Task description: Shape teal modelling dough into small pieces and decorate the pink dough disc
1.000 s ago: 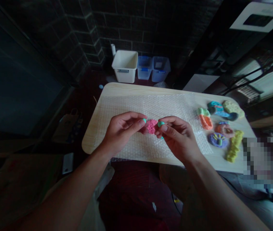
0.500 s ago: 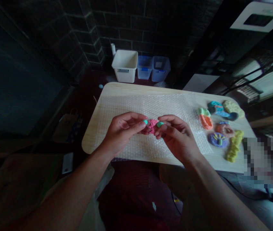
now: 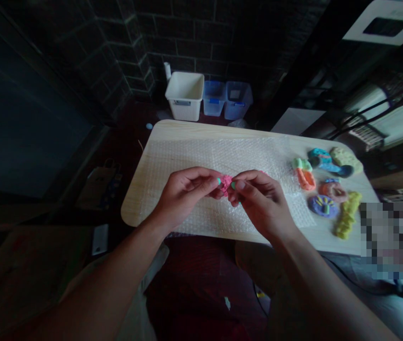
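Over the table, my left hand [image 3: 185, 195] and my right hand [image 3: 263, 198] come close together around a bumpy pink clay piece [image 3: 226, 182]. Thumb and finger of the left hand pinch a small mint-green clay bit [image 3: 219, 181] at its left side. A second mint-green bit [image 3: 233, 185] sits at the right thumb and fingertip, against the pink clay. The fingers cover much of the pink piece. A speck of pink also shows just past the knuckles of my right hand; whether it belongs to the same piece I cannot tell.
Bubble wrap [image 3: 173, 161] covers much of the wooden table [image 3: 130, 208]. To the right lie several coloured clay pieces, among them an orange and green one [image 3: 306, 177], a purple disc [image 3: 324, 206] and a yellow strip [image 3: 348, 215]. Behind the table stand a white bin [image 3: 186, 97] and blue tubs [image 3: 238, 100].
My left fingertips have moved slightly right, closer to the right hand. Less of both green bits shows between the fingers, and the pink piece has turned a little.
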A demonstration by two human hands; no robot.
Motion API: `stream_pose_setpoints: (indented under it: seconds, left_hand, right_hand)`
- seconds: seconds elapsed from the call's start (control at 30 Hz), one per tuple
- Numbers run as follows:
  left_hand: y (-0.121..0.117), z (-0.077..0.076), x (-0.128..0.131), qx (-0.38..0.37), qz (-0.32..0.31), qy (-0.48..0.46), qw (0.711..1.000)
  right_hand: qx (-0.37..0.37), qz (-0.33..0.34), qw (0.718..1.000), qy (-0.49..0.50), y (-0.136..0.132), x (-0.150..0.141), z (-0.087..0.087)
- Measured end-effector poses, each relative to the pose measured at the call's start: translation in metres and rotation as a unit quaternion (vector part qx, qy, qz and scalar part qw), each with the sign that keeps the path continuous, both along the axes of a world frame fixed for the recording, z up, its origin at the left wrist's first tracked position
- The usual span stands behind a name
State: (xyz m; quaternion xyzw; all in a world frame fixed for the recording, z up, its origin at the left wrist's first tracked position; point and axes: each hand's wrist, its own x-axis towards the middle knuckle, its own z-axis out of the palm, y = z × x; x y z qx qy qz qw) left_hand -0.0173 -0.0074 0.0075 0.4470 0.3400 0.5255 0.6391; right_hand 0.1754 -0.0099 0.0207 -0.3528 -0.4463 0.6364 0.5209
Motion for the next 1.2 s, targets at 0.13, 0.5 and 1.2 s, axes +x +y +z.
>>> stream_pose_setpoints:
  seconds: [0.13, 0.5, 1.2]
  left_hand:
    - [0.0, 0.001, 0.0, 0.0, 0.02, 0.028, 0.999]
    - [-0.001, 0.0, 0.0, 0.084, 0.06, 0.107, 0.989]
    - [-0.004, 0.009, -0.001, 0.064, 0.03, 0.081, 0.994]
  right_hand:
    - [0.03, -0.009, 0.999, -0.033, 0.001, 0.001, -0.004]
    - [0.069, -0.048, 0.993, -0.086, -0.005, -0.002, -0.003]
    - [0.129, -0.053, 0.986, -0.091, -0.005, -0.001, 0.003]
